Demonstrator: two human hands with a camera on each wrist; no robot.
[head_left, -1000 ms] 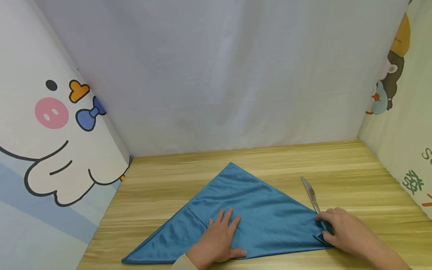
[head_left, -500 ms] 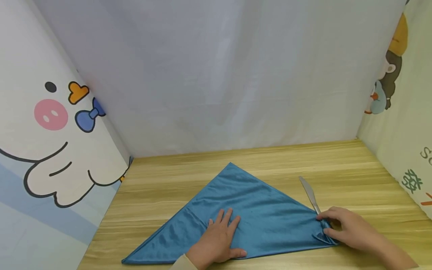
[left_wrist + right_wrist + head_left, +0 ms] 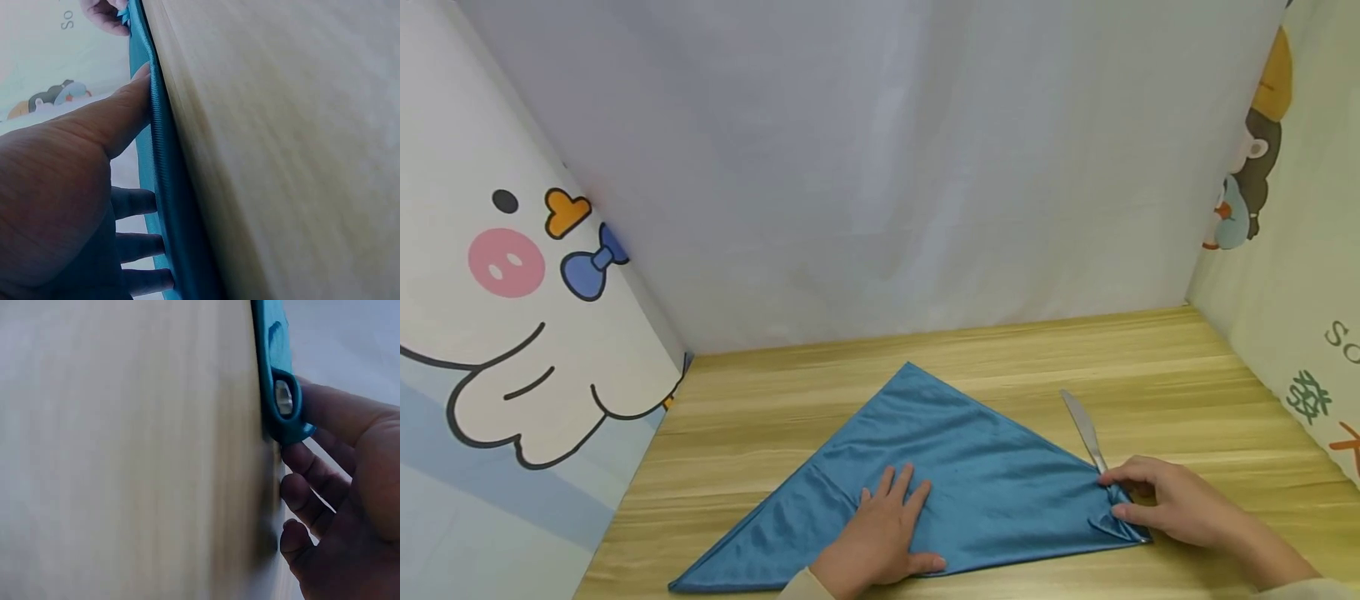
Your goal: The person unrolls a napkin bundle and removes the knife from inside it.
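Blue satin cloth [image 3: 955, 483], folded into a wide triangle, lies flat on the pale wooden worktop [image 3: 1187, 367] close to its near edge, its long side running along that edge and its apex pointing toward the far edge. The left hand [image 3: 883, 533] rests palm down on the middle of the cloth near the long side, fingers straight and slightly spread, pressing the fabric flat; the left wrist view shows the thumb [image 3: 125, 112] lying along the folded edge of the cloth [image 3: 156, 187]. The right hand [image 3: 1172, 504] is at the right-hand corner of the triangle, its thumb and curled fingers pinching the fabric tip, which is bunched and turned over there. In the right wrist view that tip of cloth [image 3: 278, 381] forms a small rolled loop held against the thumb (a glimpse of pale metal shows inside the loop). A silver table knife [image 3: 1082, 429] lies on the worktop just beyond the right corner of the cloth, blade pointing toward the far edge, its handle end running under the right hand and the gathered fabric. Panels printed with cartoon animals [image 3: 512, 333] stand along the left and right edges of the worktop, and a plain pale sheet [image 3: 880, 167] hangs behind the far edge.
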